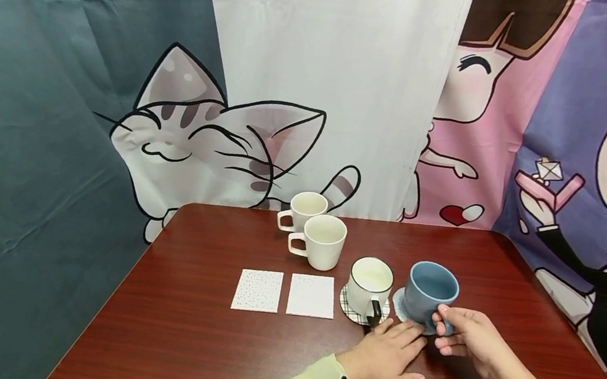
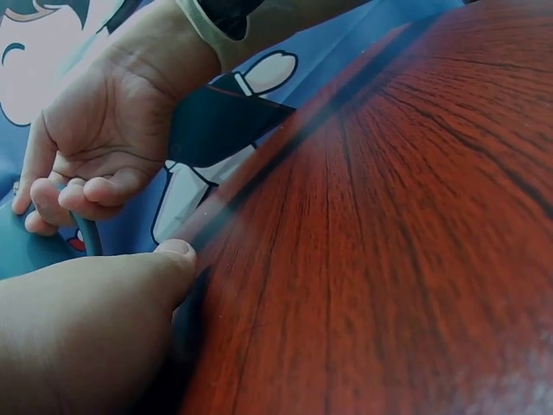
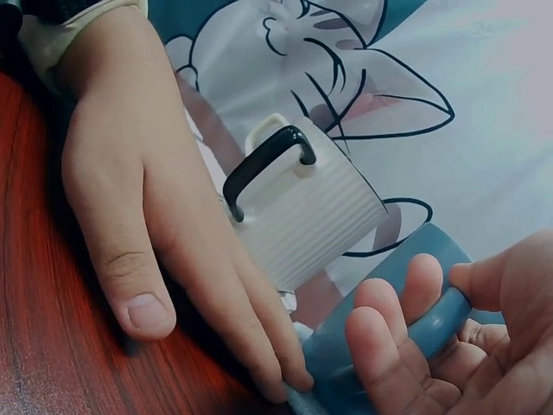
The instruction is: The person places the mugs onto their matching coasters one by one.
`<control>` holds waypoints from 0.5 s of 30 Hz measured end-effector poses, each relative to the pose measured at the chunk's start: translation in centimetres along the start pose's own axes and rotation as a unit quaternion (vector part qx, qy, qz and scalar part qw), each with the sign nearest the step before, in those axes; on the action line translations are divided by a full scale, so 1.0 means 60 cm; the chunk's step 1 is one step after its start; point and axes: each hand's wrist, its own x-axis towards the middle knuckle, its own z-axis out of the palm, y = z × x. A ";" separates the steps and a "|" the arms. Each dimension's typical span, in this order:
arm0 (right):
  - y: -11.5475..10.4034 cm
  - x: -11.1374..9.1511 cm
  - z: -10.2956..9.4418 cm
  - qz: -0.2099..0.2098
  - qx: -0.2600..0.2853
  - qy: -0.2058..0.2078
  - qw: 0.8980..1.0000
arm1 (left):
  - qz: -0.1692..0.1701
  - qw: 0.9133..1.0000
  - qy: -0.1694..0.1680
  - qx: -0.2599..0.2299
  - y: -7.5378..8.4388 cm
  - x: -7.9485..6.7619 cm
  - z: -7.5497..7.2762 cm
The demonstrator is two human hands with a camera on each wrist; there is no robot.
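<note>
The blue mug [image 1: 427, 293] sits over a light blue coaster [image 1: 399, 302] on the right part of the table. My right hand [image 1: 469, 342] grips its handle, with thumb and fingers around it in the right wrist view. My left hand [image 1: 387, 358] lies with straight fingers on the table, its fingertips at the near edge of that coaster. Left of the blue mug, a white ribbed mug with a black handle [image 1: 368, 289] stands on a round checked coaster [image 1: 344, 308]. Its handle points toward my left hand.
Two square coasters, one speckled [image 1: 257, 290] and one plain white [image 1: 312, 295], lie side by side to the left. Behind them stand two cream mugs, the nearer ribbed mug [image 1: 325, 243] and the farther mug [image 1: 308, 206], handles leftward. A cartoon curtain [image 1: 331, 60] hangs behind the table.
</note>
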 end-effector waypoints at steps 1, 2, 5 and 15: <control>0.000 0.000 0.001 0.000 -0.001 0.002 1.000 | -0.001 1.000 -0.001 0.000 0.000 0.000 -0.001; 0.000 0.000 0.002 0.000 -0.001 0.003 1.000 | -0.001 1.000 -0.002 -0.001 0.000 0.000 -0.001; 0.001 0.000 0.004 -0.001 -0.002 0.007 1.000 | -0.003 1.000 -0.008 -0.003 0.000 0.001 -0.003; 0.004 0.003 0.012 0.003 0.009 0.024 1.000 | -0.004 1.000 -0.012 -0.005 -0.001 0.001 -0.002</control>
